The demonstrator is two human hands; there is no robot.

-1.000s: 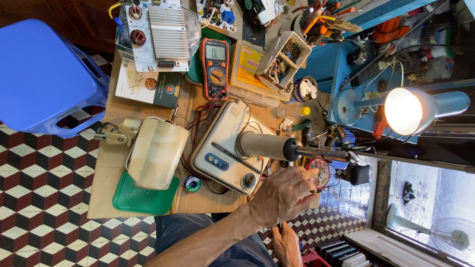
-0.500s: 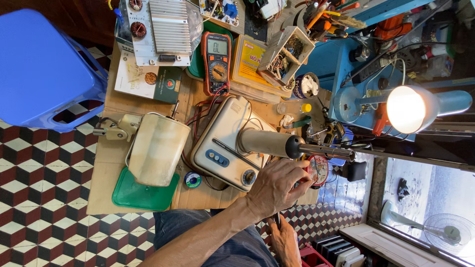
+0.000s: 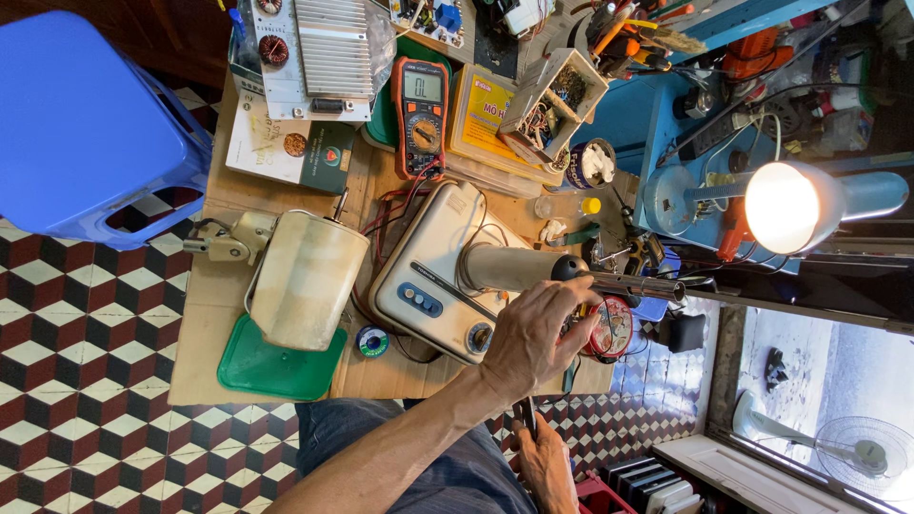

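My left hand reaches in from the bottom. It lies over the front corner of a beige station box. Its fingers curl by the black collar of a beige handle with a metal nozzle and above a red round reel. Whether they grip anything is hidden. My right hand hangs lower, over my lap, and holds a thin dark tool that points up toward the table edge.
On the wooden table lie a cream motor housing on a green tray, a small solder reel, a multimeter and a finned metal unit. A lit lamp is at the right and a blue stool at the left.
My left hand has slid from the station's front edge toward the handle's black collar, with its fingers curling in. My right hand has stayed low by my lap.
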